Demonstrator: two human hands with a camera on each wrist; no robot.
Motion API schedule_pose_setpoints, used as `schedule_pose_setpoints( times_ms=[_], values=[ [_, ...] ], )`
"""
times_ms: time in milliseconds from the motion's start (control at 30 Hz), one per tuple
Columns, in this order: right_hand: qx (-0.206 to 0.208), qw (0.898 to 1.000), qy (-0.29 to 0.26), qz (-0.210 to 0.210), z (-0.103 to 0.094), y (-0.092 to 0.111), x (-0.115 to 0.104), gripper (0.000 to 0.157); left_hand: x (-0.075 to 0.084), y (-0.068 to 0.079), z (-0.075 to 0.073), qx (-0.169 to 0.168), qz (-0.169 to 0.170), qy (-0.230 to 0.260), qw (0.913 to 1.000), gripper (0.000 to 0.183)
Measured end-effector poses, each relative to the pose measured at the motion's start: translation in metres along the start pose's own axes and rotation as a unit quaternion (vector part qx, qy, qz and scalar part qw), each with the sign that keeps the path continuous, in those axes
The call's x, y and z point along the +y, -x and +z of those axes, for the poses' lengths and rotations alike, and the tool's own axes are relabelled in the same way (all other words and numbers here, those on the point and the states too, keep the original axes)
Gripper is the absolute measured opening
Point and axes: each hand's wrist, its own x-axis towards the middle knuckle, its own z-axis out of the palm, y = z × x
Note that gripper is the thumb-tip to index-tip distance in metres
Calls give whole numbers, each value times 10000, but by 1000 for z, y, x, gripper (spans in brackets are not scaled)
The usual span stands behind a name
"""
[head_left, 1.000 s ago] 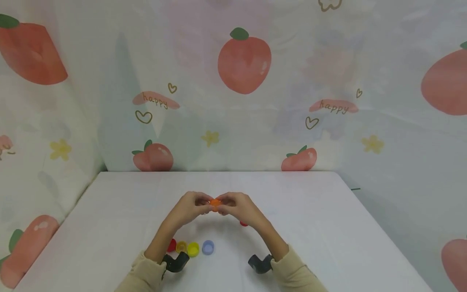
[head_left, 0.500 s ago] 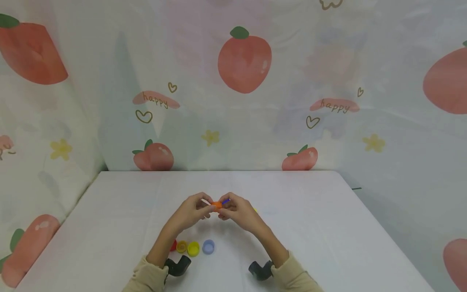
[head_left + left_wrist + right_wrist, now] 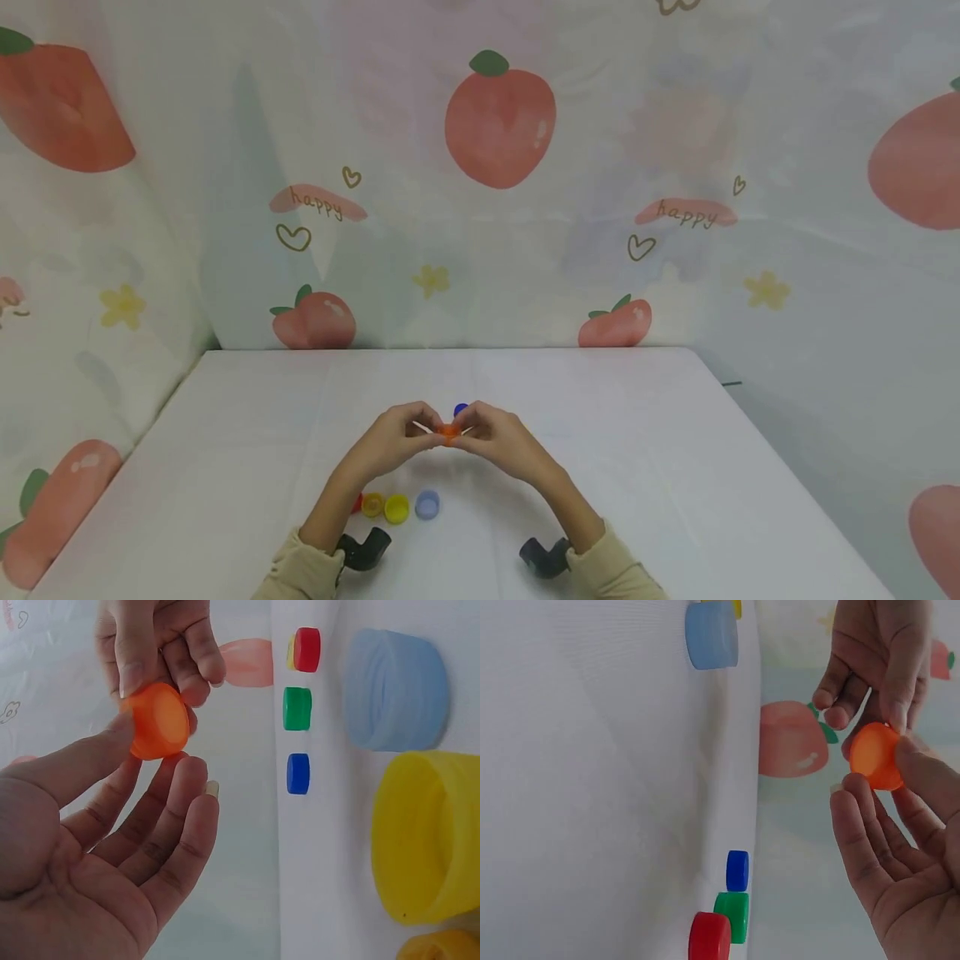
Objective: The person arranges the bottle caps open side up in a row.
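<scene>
An orange bottle cap (image 3: 448, 432) is held up above the table between both hands. My left hand (image 3: 393, 437) pinches its left side with thumb and fingertips, and my right hand (image 3: 502, 440) pinches it from the right. In the left wrist view the orange cap's flat round face is turned partly toward the camera; the left hand's outer fingers lie loosely apart from it. On the table beyond the right hand, a blue cap (image 3: 461, 409) shows in part. The left wrist view shows it beside a green cap (image 3: 297, 709) and a red cap (image 3: 307, 649).
Nearer than the hands, a row of caps sits on the white table (image 3: 637, 467): light blue (image 3: 427, 504), yellow (image 3: 397, 508), amber (image 3: 372, 504), and a red one (image 3: 357, 502) partly behind the left forearm. A patterned cloth (image 3: 525, 275) stands behind the table.
Both hands have come slightly lower in view with the orange cap, its tilt changing between the fingers. The blue cap beyond the right hand has come into sight.
</scene>
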Motion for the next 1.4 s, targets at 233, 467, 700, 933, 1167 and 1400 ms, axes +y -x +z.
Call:
schedule_pose_setpoints(
  times_ms=[233,467,700,933,1167,1400],
  values=[
    [-404,9986,340,5,-6,0,10,35,0,1,5,-170,136,-116,9997,22],
    [-906,9928,751,212,-9,5,7,34,0,0,12,-566,190,-782,9951,23],
    [-1375,9854,909,417,-7,7,9,24,1,-1,19,-1046,12,-898,9905,21],
    [-1537,9800,1166,478,2,7,9,22,2,0,25,-1251,-171,-1316,9832,19],
    [-1674,9733,1374,761,10,7,10,24,2,1,30,-1485,-106,-1684,9744,16],
    [-1798,9677,1478,968,19,11,12,26,1,5,37,-1569,-331,-1815,9702,17]
  ],
)
